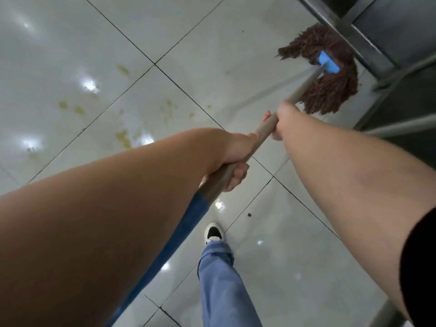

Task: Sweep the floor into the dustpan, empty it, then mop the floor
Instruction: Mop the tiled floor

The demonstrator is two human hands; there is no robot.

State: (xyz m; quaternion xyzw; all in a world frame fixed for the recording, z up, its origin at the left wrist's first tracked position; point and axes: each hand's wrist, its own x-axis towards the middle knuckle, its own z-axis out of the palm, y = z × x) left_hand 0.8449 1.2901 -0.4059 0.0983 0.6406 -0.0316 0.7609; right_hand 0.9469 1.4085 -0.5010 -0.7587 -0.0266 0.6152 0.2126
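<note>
Open tiled floor (70, 55) spreads wide to my left; on my right, the mop head (330, 74) sits hard against a metal frame (349, 31) blocking passage there.

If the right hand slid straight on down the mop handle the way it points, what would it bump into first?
Most likely the blue clamp at the top of the brown mop head; the handle beyond the right hand looks bare until there.

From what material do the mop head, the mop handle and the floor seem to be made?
Mop head: brown twisted yarn, probably cotton, matte, with loose strands; its blue clamp looks like plastic.
Mop handle: beige, smooth pole, wood or painted metal, I cannot tell; lower part has a blue cover.
Floor: pale glazed tiles, likely ceramic, glossy, with lamp reflections and dark grout lines.
</note>
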